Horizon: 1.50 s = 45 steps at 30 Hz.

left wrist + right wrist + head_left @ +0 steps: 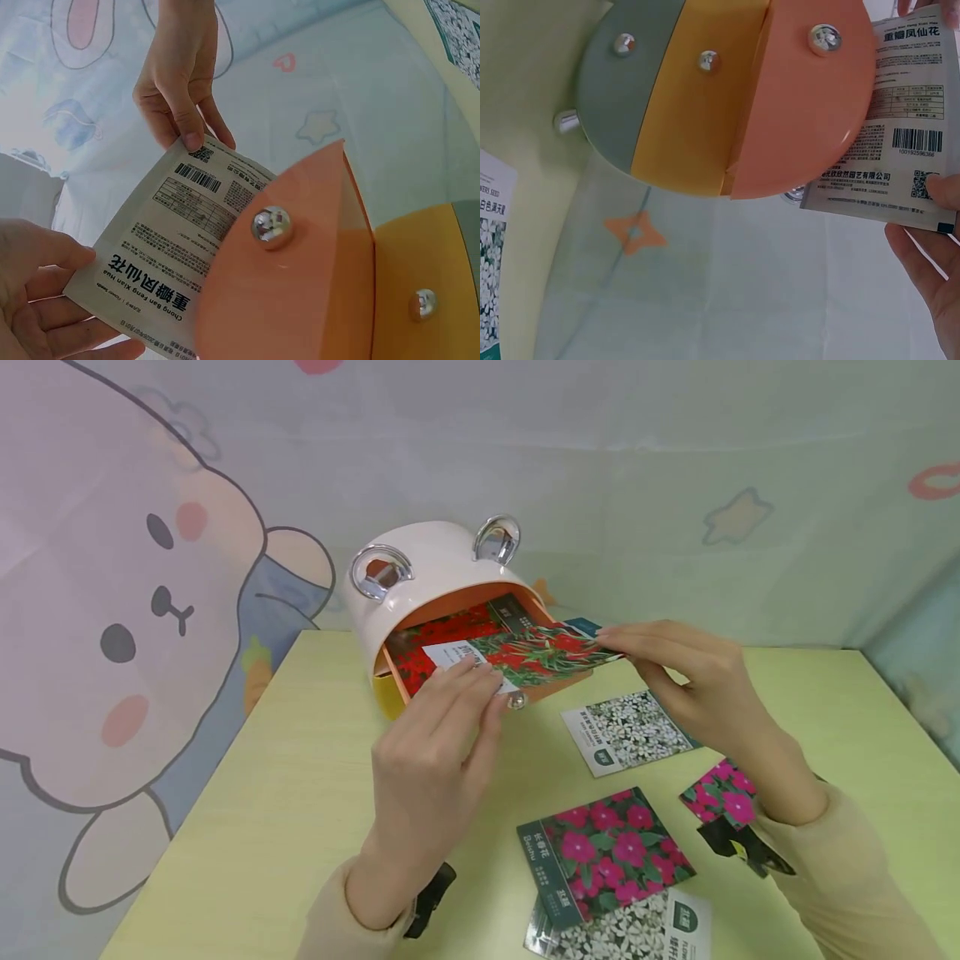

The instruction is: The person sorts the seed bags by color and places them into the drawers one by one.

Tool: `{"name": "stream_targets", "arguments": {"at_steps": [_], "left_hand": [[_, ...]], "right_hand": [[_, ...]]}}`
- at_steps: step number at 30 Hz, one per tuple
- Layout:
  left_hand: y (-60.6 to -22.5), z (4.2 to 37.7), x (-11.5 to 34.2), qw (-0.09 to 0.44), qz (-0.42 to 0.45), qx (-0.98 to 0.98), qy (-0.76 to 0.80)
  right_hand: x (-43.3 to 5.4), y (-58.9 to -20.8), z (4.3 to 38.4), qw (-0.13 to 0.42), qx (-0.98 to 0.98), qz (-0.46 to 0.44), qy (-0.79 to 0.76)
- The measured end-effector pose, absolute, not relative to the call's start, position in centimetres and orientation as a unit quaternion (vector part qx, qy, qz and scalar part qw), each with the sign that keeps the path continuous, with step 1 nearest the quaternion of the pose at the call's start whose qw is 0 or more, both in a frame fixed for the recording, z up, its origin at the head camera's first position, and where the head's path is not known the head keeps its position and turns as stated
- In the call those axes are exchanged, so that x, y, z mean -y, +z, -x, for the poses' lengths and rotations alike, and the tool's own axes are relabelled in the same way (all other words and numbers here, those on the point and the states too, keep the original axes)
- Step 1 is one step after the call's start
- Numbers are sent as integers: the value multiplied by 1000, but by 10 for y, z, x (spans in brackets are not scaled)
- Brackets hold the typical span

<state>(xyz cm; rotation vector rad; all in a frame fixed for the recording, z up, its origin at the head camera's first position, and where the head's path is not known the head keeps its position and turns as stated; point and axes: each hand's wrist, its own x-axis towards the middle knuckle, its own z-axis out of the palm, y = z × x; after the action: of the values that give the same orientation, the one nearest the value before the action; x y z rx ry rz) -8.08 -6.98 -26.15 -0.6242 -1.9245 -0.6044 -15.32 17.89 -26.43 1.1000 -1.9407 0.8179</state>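
Both hands hold one seed packet point(547, 653) with red flowers over the open orange top drawer point(557, 690) of a white rounded cabinet point(431, 547). My left hand point(438, 747) pinches the packet's white left end, while my right hand point(693, 681) grips its far right end between thumb and fingers. From below, the left wrist view shows the packet's printed back point(169, 225), partly hidden by the orange drawer front point(262, 300). Inside the drawer lie other red-flower packets point(450, 631).
On the yellow-green table point(300, 793) lie a white-flower packet point(633, 732) near the drawer, a pink-flower packet point(611, 852) overlapping another white-flower one point(630, 935), and a further pink-flower packet point(723, 793) beside the right sleeve. Behind the cabinet hangs a printed cloth point(637, 510).
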Motion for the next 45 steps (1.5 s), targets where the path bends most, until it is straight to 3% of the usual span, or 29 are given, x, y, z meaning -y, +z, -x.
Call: {"name": "stream_targets", "arguments": {"at_steps": [17, 32, 45], "left_hand": [[-267, 96, 98, 453, 257, 814, -256], [-280, 116, 114, 400, 242, 818, -335], [-287, 125, 122, 405, 232, 812, -351]], "right_hand": [[-161, -264, 180, 332, 791, -441, 265], [-154, -269, 203, 235, 822, -415, 311], [-146, -269, 215, 191, 826, -417, 328]]}}
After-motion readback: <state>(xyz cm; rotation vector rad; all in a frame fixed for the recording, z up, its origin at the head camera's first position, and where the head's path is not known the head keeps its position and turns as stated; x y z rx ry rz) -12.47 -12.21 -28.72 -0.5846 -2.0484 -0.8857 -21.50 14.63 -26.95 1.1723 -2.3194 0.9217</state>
